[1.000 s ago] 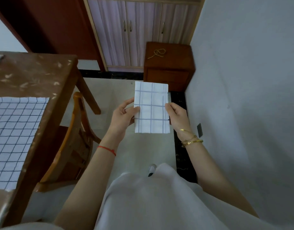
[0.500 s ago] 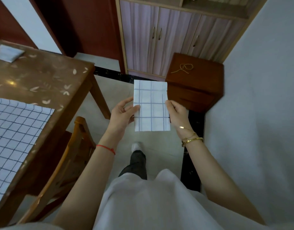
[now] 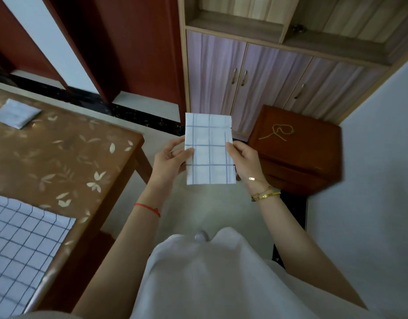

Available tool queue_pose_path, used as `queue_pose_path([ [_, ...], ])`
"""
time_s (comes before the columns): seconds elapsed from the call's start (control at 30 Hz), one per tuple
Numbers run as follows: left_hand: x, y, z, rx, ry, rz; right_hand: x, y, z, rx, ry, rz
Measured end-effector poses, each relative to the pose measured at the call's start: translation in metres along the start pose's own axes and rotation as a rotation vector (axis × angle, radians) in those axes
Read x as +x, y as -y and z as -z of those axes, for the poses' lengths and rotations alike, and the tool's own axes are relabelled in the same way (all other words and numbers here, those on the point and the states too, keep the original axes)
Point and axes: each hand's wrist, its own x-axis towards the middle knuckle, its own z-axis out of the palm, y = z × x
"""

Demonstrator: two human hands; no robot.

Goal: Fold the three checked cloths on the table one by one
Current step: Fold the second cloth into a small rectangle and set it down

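Both grips, left hand [image 3: 169, 161] and right hand [image 3: 245, 161], still pinch the folded cloth [image 3: 209, 148] by its sides

Brown leaf-print counter [image 3: 60, 157] sits over at 9 o'clock on a pale floor [image 3: 212, 208]. Purple-grey cabinet [image 3: 244, 88] at 12, little reddish nightstand [image 3: 308, 162] at 2 with a yellow string [image 3: 277, 132] on top, plain white wall [image 3: 370, 180] at 3.
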Motion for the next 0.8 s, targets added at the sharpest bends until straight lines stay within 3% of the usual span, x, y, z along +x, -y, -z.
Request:
queue_pose_path([
  [0.33,0.116,-0.034,0.012,-0.013,-0.058,0.032,0.131,0.005,-0.029,0.044,0.027,0.006],
  [0.8,0.311,-0.102,0.027,-0.141,-0.390,-0.027,0.395,0.048,-0.076,0.065,0.386,0.007],
])
